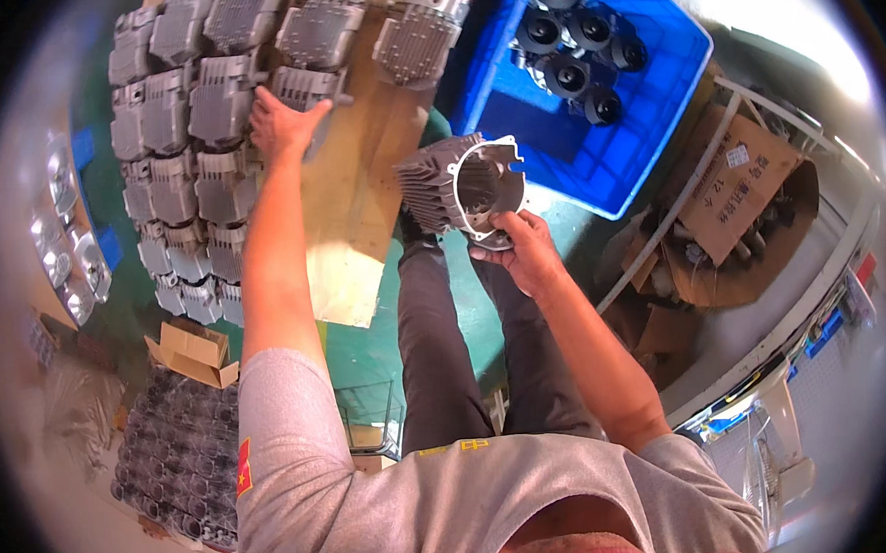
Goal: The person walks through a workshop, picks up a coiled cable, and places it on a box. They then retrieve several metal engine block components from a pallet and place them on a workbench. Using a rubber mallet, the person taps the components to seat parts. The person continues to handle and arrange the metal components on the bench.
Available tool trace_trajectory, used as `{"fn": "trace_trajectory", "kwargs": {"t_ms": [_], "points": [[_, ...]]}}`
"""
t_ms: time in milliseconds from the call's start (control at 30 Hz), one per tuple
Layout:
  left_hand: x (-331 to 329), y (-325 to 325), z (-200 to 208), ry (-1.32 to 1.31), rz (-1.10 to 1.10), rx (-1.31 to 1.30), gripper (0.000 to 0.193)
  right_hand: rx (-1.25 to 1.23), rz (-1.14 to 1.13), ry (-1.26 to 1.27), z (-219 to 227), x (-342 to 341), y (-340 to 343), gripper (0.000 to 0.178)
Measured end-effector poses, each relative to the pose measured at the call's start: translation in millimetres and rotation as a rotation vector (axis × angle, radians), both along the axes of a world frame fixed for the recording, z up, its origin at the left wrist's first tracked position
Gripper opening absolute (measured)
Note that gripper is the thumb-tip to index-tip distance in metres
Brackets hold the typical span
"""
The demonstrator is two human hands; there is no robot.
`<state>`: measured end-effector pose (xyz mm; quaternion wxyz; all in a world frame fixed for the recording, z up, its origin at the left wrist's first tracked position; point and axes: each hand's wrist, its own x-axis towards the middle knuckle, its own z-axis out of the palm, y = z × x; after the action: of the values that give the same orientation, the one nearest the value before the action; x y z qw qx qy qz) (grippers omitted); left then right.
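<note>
My right hand grips the rim of a grey finned metal housing, thumb over the edge. The housing hangs in front of my legs, its round hollow opening tilted up toward the right. My left arm reaches forward to the rows of similar metal housings on the left. There my left hand has its fingers stretched out and thumb spread, beside a housing. Whether the fingertips touch one, I cannot tell. Under the nearest housings lies a pale wooden board.
A blue plastic crate with several black round parts stands at the front right. Further right, cardboard boxes sit inside a metal frame. An open carton and stacked dark round parts are at the lower left.
</note>
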<state>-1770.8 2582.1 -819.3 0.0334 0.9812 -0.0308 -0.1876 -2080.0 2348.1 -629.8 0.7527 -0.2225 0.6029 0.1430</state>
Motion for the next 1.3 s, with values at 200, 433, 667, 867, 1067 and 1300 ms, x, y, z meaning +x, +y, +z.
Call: {"fn": "trace_trajectory", "kwargs": {"t_ms": [200,433,667,867,1067,1300], "points": [[30.3,-8.2,-1.8,0.26,0.088,0.164,0.107,-0.149,0.137,-0.014,17.5,-7.9,2.7,0.032],[-30.0,46.5,43.3,0.131,0.051,-0.055,0.104,-0.332,0.276,-0.029,26.9,-38.5,7.5,0.035],[-113.1,62.0,201.5,0.048,-0.328,-0.48,0.106,-0.539,0.246,-0.001,97.9,-100.4,-1.7,0.032],[-148.5,28.2,314.8,0.047,-0.582,-0.547,0.107,-0.715,0.224,0.29,158.5,-228.3,18.3,0.029],[-189.3,-20.0,396.2,0.102,-0.883,-0.673,0.099,-0.752,-0.173,0.426,247.3,-383.4,118.3,0.024],[-276.6,-23.6,454.4,0.208,-1.374,-0.575,0.097,-0.647,-0.532,0.856,258.5,-562.2,343.9,0.067]]}}
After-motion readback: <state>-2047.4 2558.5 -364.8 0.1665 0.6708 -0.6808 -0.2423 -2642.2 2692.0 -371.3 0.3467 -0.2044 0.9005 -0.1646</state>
